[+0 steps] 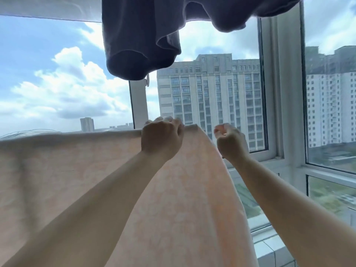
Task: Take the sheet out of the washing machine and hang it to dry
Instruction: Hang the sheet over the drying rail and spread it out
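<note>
Two bare hands are raised before the window [285, 93], and the task looks to be in its last step: the pale peach sheet [183, 189] is out of the machine and already draped high, its upper edge running level across the view from the left to a corner near the middle. The left hand [161, 136] grips that upper edge close to the corner, fingers curled over the fold. The right hand [230, 140] hangs just beside the corner with its fingers curled in; it seems to hold nothing, though the view is soft there and a pinch of cloth behind the knuckles cannot be ruled out. What carries the sheet, a rail or a line, is hidden under the fold. Above, a dark grey garment [142, 45] hangs from overhead. I judge the next move calls for drawing the corner outward to the right and smoothing the edge flat, so the cloth hangs evenly. No brand, label or writing can be read anywhere.
</note>
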